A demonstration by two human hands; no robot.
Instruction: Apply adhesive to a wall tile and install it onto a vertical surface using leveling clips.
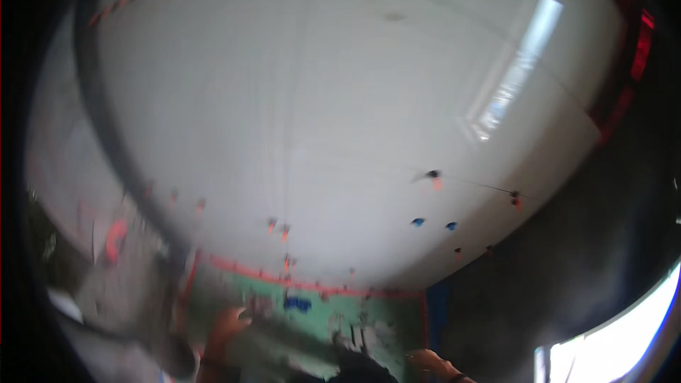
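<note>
A flat, red-edged green board (319,319), cut off at the bottom, appears below a smooth, pale panel (340,135). The left hand (228,323) and right hand (429,362) are near it (badly blurred); I cannot tell whether either grips anything.

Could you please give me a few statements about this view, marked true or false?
1. The left hand and right hand both show low in the picture. True.
2. The hands are touching each other. False: they are apart.
3. Two small blue pieces show against the large pale surface. True.
4. The green surface has a yellow border. False: its border is red.
</note>
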